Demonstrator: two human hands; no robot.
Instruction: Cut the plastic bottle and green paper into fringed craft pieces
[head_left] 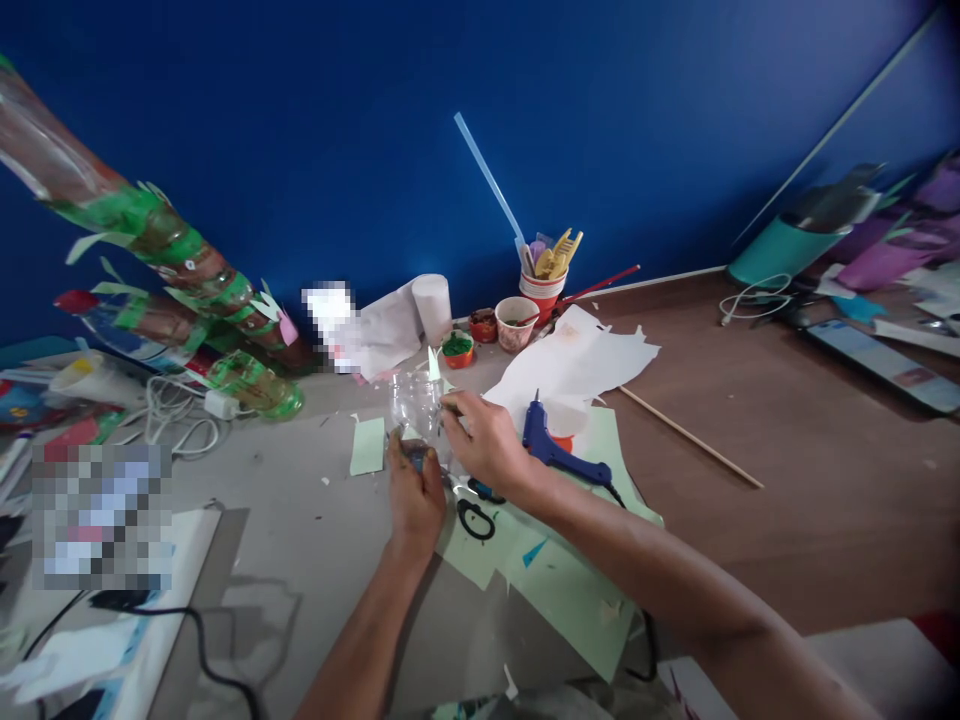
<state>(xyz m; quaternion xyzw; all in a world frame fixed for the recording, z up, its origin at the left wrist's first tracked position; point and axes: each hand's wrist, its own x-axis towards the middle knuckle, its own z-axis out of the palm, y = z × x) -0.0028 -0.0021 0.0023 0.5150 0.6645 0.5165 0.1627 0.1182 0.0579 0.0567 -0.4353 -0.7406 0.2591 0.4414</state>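
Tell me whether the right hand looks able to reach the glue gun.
Probably yes: the glue gun lies close by, uncovered, though the right hand touches the clear plastic piece.

On my distant screen I see the left hand [415,503] and the right hand [491,445], both bare, with left arm [367,620] and right arm [637,550] bare to the frame's edge. Dark smudges seem to mark the left fingertips [395,450], too blurred to define.
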